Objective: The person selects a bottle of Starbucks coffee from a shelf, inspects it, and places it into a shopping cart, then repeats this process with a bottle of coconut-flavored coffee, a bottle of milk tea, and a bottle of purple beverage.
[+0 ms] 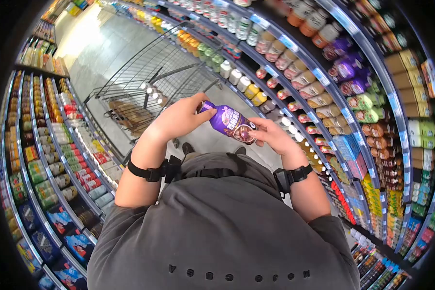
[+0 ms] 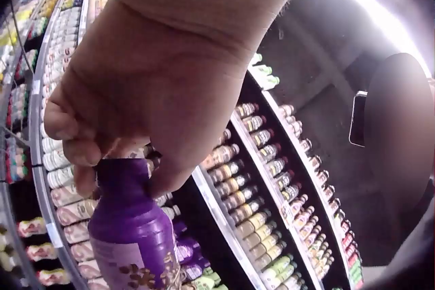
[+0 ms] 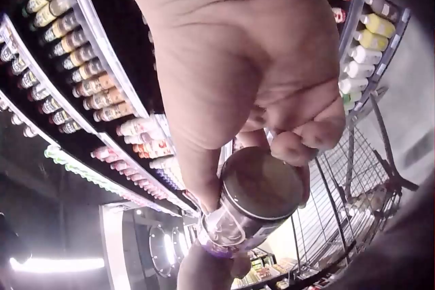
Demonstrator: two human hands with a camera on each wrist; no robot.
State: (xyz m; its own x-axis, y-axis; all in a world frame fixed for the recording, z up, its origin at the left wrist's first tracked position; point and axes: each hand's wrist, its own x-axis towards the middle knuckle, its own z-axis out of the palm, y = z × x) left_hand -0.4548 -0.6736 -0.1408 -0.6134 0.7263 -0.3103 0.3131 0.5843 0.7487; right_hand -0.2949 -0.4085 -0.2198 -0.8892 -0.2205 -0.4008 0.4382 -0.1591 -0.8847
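A purple drink bottle [image 1: 229, 121] with a printed label lies tilted between my two hands, in front of my waist. At its cap and neck end, my left hand [image 1: 179, 118] grips it with thumb and fingers. In the left wrist view, the purple neck and shoulder of the bottle [image 2: 132, 225] show below my palm. My right hand [image 1: 273, 135] holds the opposite end, thumb and fingers around the base. The round flat bottom of the bottle [image 3: 264, 182] faces the right wrist camera.
A wire shopping cart [image 1: 130, 84] stands just ahead, with white-capped bottles [image 1: 152, 93] and a brown carton [image 1: 125, 116] in it. Shelves of bottled drinks [image 1: 299, 77] curve along my right. Shelves of cans and cartons [image 1: 58, 159] run along my left. Grey floor [image 1: 94, 43] stretches ahead.
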